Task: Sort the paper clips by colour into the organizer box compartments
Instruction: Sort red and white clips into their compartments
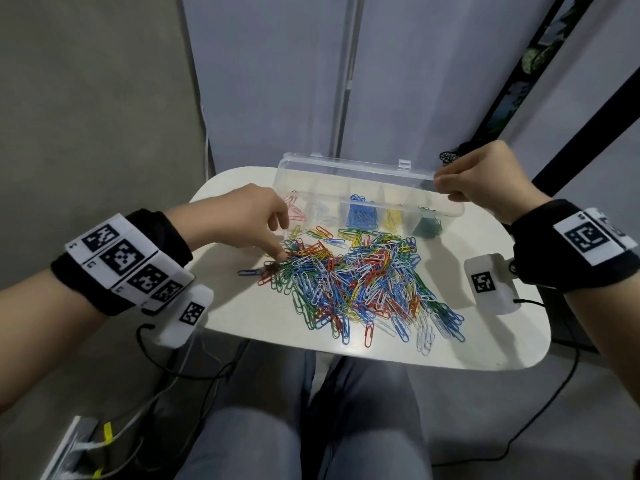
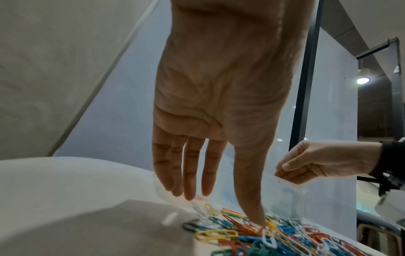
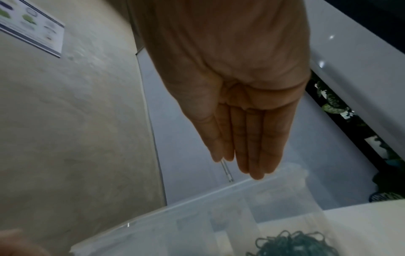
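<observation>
My left hand [image 1: 242,216] is down at the near-left edge of the paper clip pile [image 1: 360,282] — way closer to it than the right. Fingers are mostly straight and a bit spread; in the left wrist view one fingertip [image 2: 255,223] presses onto a red clip [image 2: 247,226] at the pile's edge, the others hang just above the desk [image 1: 249,317]. Not pinching anything yet, as far as I can tell. My right hand [image 1: 485,181] is up at the far-right corner of the organizer box [image 1: 446,211], thumb & fingers pinching the edge of its clear lid [image 1: 353,168], which stands tilted open. So that hand is busy, well apart from the pile. The box lies w/ its long axis left-right across the far side of the desk, just beyond the pile. Compartments L to R, as best I can read them through the plastic: a few pink/red clips [image 1: 294,209], pale ones next, blue clips [image 1: 362,216], yellow clips [image 1: 393,218], green clips [image 1: 427,225] at the right end under my right hand. The red clip under my finger sits just in front of the left end — prob. a short move away from me and slightly left, so the left hand is the one for it. Many clips overlap here, so I'd guess dragging it clear first helps. Most of the sorting is still left.
</observation>
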Motion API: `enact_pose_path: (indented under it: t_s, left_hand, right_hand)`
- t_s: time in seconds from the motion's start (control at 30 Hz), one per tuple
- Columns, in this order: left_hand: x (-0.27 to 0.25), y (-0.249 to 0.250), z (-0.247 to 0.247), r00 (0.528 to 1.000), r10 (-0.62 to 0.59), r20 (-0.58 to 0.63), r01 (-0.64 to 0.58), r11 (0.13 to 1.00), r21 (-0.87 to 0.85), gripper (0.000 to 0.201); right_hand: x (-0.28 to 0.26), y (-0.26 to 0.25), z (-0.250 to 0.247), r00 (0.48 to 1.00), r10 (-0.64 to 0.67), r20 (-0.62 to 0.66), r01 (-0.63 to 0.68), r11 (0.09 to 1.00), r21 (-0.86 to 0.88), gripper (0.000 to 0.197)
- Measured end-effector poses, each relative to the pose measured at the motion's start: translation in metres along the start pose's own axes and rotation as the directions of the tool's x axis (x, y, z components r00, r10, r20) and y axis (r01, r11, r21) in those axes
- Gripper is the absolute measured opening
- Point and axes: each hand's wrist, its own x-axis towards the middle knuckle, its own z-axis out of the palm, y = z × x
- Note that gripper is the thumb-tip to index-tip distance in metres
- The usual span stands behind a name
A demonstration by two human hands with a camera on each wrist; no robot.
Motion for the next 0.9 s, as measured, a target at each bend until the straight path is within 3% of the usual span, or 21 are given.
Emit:
enact_pose_path:
  t_s: [0.1, 0.2, 0.37, 0.43, 0.53, 0.67, 0.77, 0.9]
  left_hand:
    - [-0.009, -0.010, -0.004, 0.994, -0.049, 0.096, 0.043, 0.997, 0.067, 0.062]
    - [-0.015, -0.016, -0.001, 0.980, -0.079, 0.182, 0.063, 0.994, 0.094, 0.063]
    - [-0.014, -0.016, 0.011, 0.993, -0.042, 0.115, 0.042, 0.999, 0.000, 0.059]
    - [-0.010, -0.013, 0.014, 0.996, -0.006, 0.089, 0.009, 0.999, -0.033, 0.062]
    - [-0.006, -0.003, 0.016, 0.998, 0.042, 0.051, -0.040, 0.999, -0.035, 0.059]
    - [-0.001, 0.010, 0.019, 0.995, 0.097, 0.013, -0.096, 0.995, -0.015, 0.052]
    - [0.003, 0.011, 0.021, 0.995, 0.103, -0.001, -0.103, 0.995, -0.017, 0.050]
    - [0.003, 0.010, 0.019, 0.997, 0.081, 0.019, -0.079, 0.994, -0.077, 0.050]
  right_hand:
    - [-0.008, -0.010, 0.004, 0.997, -0.068, -0.030, 0.067, 0.997, -0.024, 0.006]
    - [-0.019, -0.023, 0.017, 0.993, -0.117, 0.029, 0.117, 0.993, 0.000, 0.004]
    - [-0.048, -0.044, 0.049, 0.945, -0.230, 0.232, 0.247, 0.968, -0.050, 0.009]
    - [-0.060, -0.050, 0.063, 0.882, -0.293, 0.369, 0.356, 0.927, -0.114, 0.021]
    - [-0.073, -0.054, 0.080, 0.763, -0.279, 0.583, 0.480, 0.849, -0.222, 0.046]
    - [-0.082, -0.058, 0.097, 0.647, -0.284, 0.707, 0.612, 0.747, -0.260, 0.060]
    - [-0.082, -0.060, 0.103, 0.647, -0.278, 0.710, 0.613, 0.744, -0.268, 0.055]
    - [-0.074, -0.055, 0.105, 0.701, -0.273, 0.659, 0.582, 0.753, -0.307, 0.026]
